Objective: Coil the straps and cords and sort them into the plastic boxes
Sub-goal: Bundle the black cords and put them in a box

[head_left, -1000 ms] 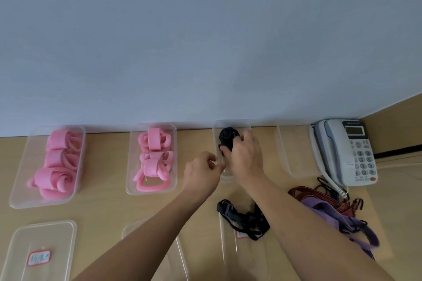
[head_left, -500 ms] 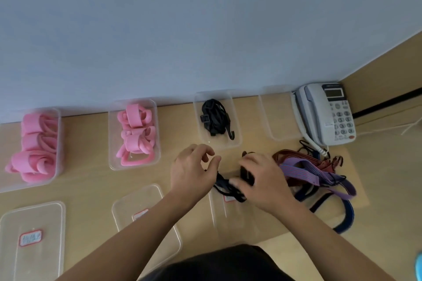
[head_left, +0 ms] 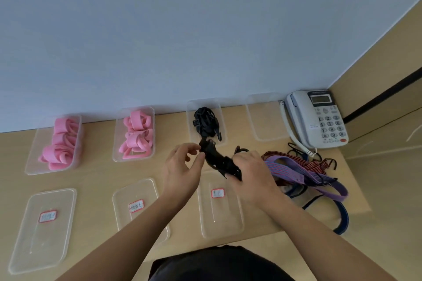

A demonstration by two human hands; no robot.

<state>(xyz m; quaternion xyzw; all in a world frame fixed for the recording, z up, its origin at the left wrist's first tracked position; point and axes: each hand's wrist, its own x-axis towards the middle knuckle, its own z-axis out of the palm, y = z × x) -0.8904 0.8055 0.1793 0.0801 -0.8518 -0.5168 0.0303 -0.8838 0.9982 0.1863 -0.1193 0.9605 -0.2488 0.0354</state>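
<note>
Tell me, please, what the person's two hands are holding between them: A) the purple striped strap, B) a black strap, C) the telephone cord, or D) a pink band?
B: the left hand pinches one end of the black strap and the right hand grips the other, while the purple striped strap lies untouched on the table.

Reaching forward with both bare forearms, angled inward so the wrists draw close together. Pinching one end of the black strap [head_left: 215, 158] between thumb and curled fingers [head_left: 190, 146] of the left hand [head_left: 180, 167]. Gripping the other end in the right hand [head_left: 251, 173], back of hand up, fingertips curled under and hidden.
</note>
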